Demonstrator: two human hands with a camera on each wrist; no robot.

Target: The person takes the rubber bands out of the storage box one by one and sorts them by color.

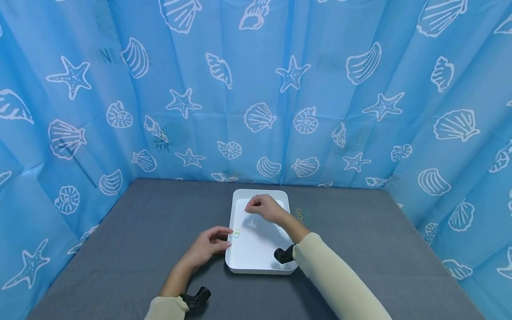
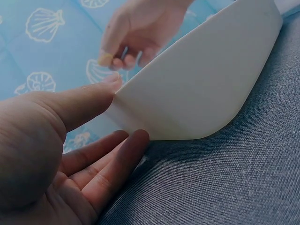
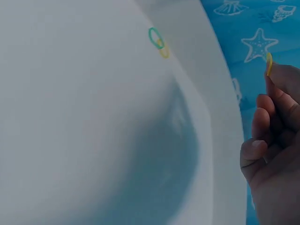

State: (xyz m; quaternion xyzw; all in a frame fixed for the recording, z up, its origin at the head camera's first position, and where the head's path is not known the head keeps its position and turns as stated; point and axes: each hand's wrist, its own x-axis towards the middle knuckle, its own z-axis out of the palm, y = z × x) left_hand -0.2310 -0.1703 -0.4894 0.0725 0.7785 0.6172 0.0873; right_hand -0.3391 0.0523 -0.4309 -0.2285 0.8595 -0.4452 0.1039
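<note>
My right hand (image 1: 264,208) is raised over the far part of a white tray (image 1: 260,253). Between thumb and finger it pinches a small thin yellow ring (image 3: 269,64), and its other fingers curl inward. A green ring (image 3: 156,38) and a yellow ring (image 3: 163,50) lie overlapping on the tray floor by the left wall. My left hand (image 1: 210,244) is at the outside of that wall, fingers loosely extended. In the left wrist view its thumb tip meets the rim, while the fingertips (image 2: 138,136) touch low on the wall.
To the right of the tray, on the grey cloth-covered table (image 1: 360,249), lie several yellow rings (image 1: 299,211) and green rings (image 1: 307,218), partly behind my right wrist. A blue curtain (image 1: 256,98) with white shell prints hangs behind and at both sides.
</note>
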